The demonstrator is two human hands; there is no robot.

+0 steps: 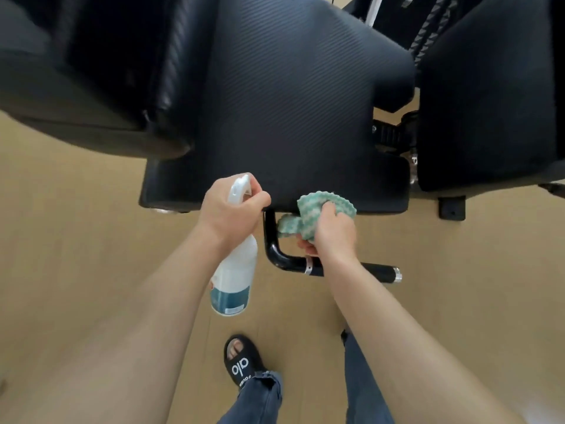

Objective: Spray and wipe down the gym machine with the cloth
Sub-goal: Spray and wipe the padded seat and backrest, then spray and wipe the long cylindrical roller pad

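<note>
At 6 o'clock of the 1 black ribbed padded seat, the left hand grips 1 white spray bottle while the right hand clutches 1 green-and-white cloth at 3 o'clock.

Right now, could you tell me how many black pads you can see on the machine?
3: a large pad in the middle, one at left, one at right. Others may lie outside the view.

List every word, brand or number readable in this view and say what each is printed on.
"alo": white letters on the black slide sandal.
Smaller white print beneath it on the sandal: too blurred to read.
Label on the spray bottle in the left hand: too blurred to read.
</note>
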